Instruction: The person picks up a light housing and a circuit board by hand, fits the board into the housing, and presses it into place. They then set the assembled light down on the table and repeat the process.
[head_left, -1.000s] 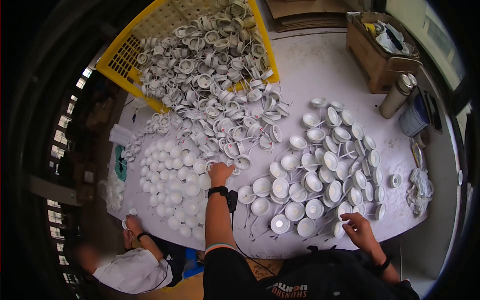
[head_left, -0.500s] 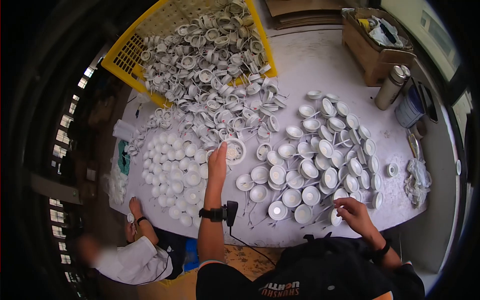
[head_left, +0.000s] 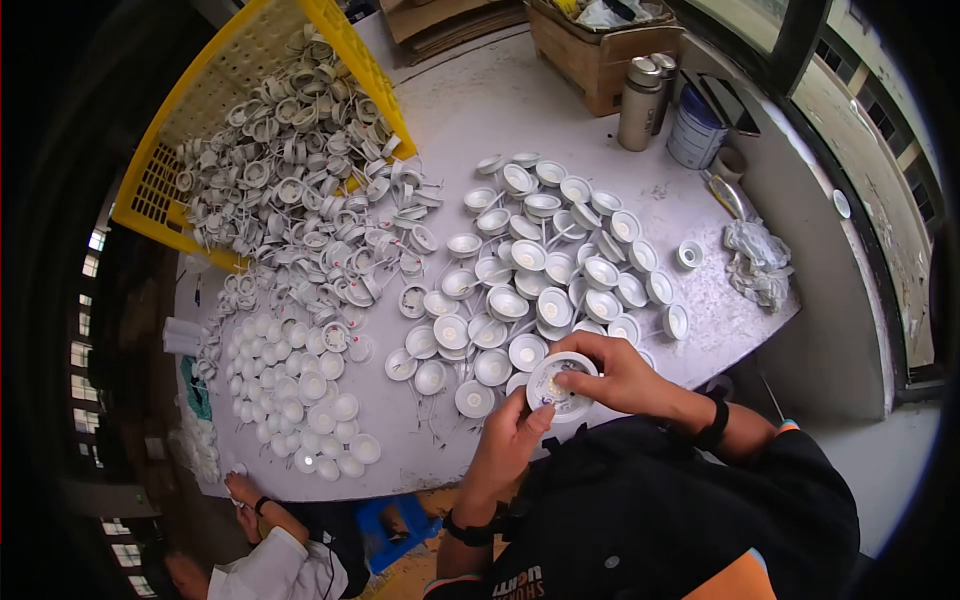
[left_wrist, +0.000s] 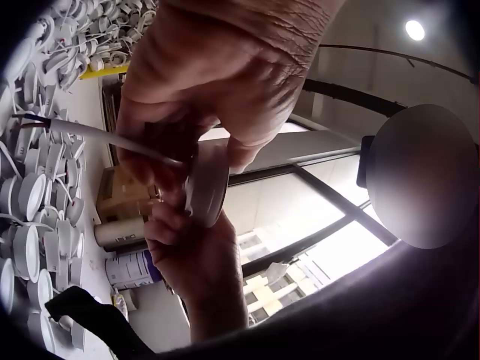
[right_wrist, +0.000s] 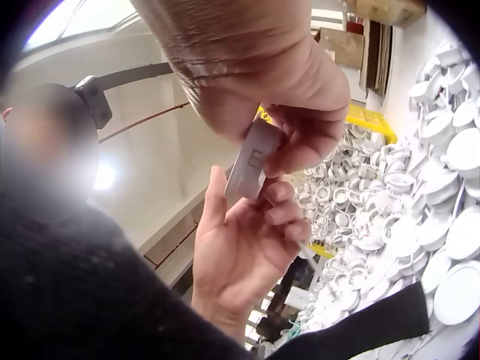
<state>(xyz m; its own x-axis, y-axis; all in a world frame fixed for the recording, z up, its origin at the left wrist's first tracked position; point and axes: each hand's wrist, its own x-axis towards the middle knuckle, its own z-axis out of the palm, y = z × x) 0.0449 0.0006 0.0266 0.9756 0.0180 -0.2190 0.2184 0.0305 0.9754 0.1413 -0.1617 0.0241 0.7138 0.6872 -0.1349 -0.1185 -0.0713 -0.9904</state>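
Both hands hold one round white LED downlight (head_left: 543,378) in front of the chest, its open face with small yellow LED chips turned up. My left hand (head_left: 505,445) grips its near left rim, thumb on the edge. On the other side my right hand (head_left: 630,378) pinches it, with the thumb over the face. In the left wrist view a white cable (left_wrist: 97,135) with dark wire ends sticks out from the downlight's back. The side wall of the downlight (right_wrist: 255,159) carries a printed mark in the right wrist view. Many finished-looking downlights (head_left: 528,255) lie just beyond the hands.
A yellow crate (head_left: 375,85) spills loose white housings (head_left: 300,190) across the table. White round covers (head_left: 292,388) cluster at left. Bottles (head_left: 640,108), a blue-white tub (head_left: 695,130) and crumpled plastic (head_left: 757,262) stand along the right. Another person (head_left: 280,560) sits at lower left.
My left hand has brought a downlight from the housing pile to my chest. My right hand has moved left and now holds it too. The head view has turned right.
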